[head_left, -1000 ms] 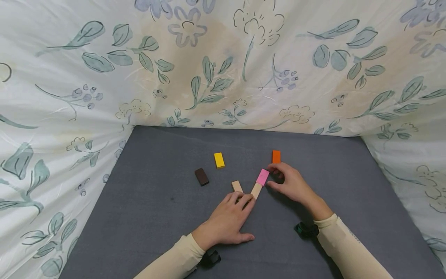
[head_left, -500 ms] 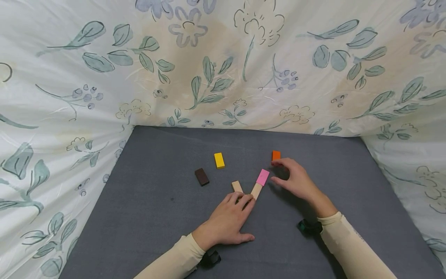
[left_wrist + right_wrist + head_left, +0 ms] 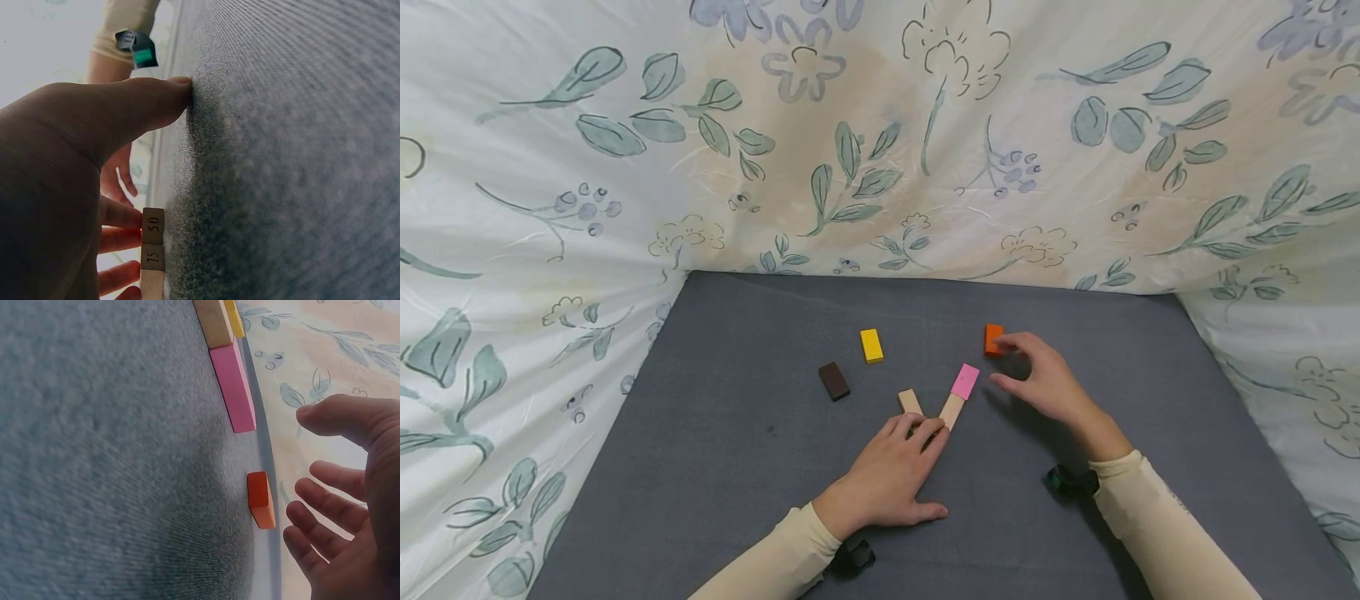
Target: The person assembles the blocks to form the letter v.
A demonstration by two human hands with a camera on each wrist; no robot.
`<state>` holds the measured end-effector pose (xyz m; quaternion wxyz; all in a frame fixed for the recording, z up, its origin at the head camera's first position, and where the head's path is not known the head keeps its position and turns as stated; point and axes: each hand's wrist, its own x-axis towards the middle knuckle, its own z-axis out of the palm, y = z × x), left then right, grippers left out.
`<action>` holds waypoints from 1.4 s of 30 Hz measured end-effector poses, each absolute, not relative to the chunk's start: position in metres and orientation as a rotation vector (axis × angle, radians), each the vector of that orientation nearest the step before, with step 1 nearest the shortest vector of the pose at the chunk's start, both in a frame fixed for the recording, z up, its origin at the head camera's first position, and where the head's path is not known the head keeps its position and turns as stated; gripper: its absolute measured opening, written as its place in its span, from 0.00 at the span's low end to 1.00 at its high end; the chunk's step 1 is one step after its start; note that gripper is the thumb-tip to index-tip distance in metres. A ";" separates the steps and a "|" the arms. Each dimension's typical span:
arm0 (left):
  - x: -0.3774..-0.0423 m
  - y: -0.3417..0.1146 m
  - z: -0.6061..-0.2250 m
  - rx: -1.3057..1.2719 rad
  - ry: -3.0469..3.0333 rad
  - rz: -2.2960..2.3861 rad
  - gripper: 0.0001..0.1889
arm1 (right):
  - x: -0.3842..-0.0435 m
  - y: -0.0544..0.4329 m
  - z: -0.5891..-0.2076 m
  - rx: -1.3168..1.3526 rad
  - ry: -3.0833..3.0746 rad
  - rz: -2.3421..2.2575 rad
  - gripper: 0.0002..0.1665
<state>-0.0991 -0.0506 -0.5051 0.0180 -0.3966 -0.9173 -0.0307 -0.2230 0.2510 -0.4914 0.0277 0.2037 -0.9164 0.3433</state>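
My left hand (image 3: 886, 477) rests over natural wooden blocks with its fingertips on them, thumb stretched out along the cloth. Block ends stamped 50 (image 3: 153, 225) and 75 (image 3: 152, 256) stand side by side at its fingers in the left wrist view. Two wooden arms, a left block (image 3: 909, 401) and a right block (image 3: 951, 410), spread out in a V from under the fingers. A pink block (image 3: 965, 382) continues the right arm end to end. Fingers parted and holding nothing, my right hand (image 3: 1047, 385) hovers beside an orange block (image 3: 992, 339), its fingertips overlapping that block's edge in the head view.
A yellow block (image 3: 872, 346) and a dark brown block (image 3: 834, 381) lie to the left on the grey cloth (image 3: 737, 475). Floral fabric (image 3: 865, 142) hangs behind the work surface and down both sides.
My right hand has drawn away from the pink block, rightward and slightly back, uncovering more of the orange block. The left hand and the blocks have stayed put.
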 end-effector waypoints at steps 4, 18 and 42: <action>-0.099 -0.051 -0.506 -1.233 -2.846 -0.089 0.55 | -0.226 0.254 -0.492 0.628 -2.816 1.083 0.36; -0.099 -0.050 -0.508 -1.236 -2.854 -0.094 0.55 | -0.232 0.265 -0.495 0.646 -2.749 1.142 0.36; -0.099 -0.051 -0.506 -1.233 -2.851 -0.106 0.55 | -0.244 0.278 -0.507 0.610 -2.737 1.250 0.41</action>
